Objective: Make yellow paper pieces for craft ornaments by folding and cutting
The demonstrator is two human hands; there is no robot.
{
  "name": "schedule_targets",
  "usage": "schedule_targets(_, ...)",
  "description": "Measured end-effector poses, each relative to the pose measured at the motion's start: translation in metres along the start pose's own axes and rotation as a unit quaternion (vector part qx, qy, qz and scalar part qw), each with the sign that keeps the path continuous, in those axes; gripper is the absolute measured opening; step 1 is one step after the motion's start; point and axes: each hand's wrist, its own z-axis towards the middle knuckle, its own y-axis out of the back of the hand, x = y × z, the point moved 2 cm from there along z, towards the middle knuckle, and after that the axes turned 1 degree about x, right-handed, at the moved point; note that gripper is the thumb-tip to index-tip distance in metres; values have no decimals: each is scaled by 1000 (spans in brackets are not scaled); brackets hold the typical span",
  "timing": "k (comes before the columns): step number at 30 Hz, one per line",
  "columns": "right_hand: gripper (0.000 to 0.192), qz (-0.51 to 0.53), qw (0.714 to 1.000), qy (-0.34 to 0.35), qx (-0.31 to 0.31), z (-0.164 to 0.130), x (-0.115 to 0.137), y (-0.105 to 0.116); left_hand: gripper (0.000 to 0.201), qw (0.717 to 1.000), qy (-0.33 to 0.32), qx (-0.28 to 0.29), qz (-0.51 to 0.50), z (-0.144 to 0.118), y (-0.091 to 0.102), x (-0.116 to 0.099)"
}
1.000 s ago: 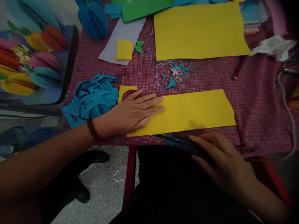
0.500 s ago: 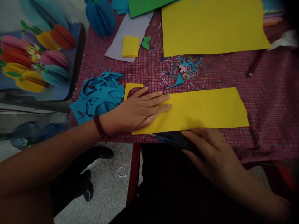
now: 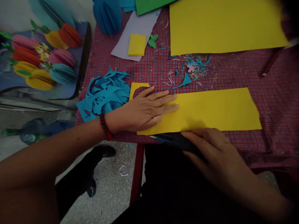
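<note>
**Hands hold steady on yellow strip**

Neither hand has shifted since earlier. Right hand (image 3: 210,149), fingers clamped on dark scissors (image 3: 175,139), sits at 6 o'clock of the yellow strip (image 3: 210,109); left hand (image 3: 142,110), fingers together, flat on its 9 o'clock end on the counter (image 3: 275,93).

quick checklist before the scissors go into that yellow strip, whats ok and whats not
1. Left hand flat on the yellow strip, pinning it: ok.
2. Right hand on the scissors at the strip's near edge: ok.
3. Blades open or shut: cannot tell, too dark.
4. Left fingers away from the scissors: ok, apart.
5. Strip lying flat on the tablecloth: ok.
6. Blue scraps off the strip: ok, beside the left wrist.
</note>
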Motion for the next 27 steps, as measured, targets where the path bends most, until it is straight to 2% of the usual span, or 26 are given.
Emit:
schedule_targets(7, 32, 4, 1000, 1, 1, 4, -1, -3, 52, 1000, 19, 15, 16, 0, 2, -5)
schedule_targets(11, 28, 14, 999, 35, -6, 6, 7, -6, 52, 999, 29, 12, 17, 1, 3, -7)
schedule_targets(15, 30, 25, 999, 42, 18, -17, 4, 12, 53, 1000, 19, 12, 19, -1, 2, -4)
schedule_targets(17, 33, 20, 1000, -6, -1, -30, -12, 32, 54, 1000, 3, -1, 15, -6, 3, -4)
schedule_targets(19, 35, 3, 994, -74, -75, -38, -37, 57, 60, 999, -16, -30, 4, -11, 6, -6)
schedule_targets(20, 34, -10, 987, -104, -125, -40, -52, 71, 66, 999, -11, -47, 4, -13, 8, -7)
schedule_targets(22, 37, -39, 972, -149, -178, -42, -83, 94, 76, 996, 18, -91, 7, -13, 11, -11)
schedule_targets(24, 40, -86, 960, -177, -198, -42, -112, 109, 75, 994, 61, -89, 11, -7, 12, -20)
schedule_targets(27, 38, -120, 955, -196, -188, -45, -142, 114, 76, 994, 88, -62, 32, 10, 11, -44)
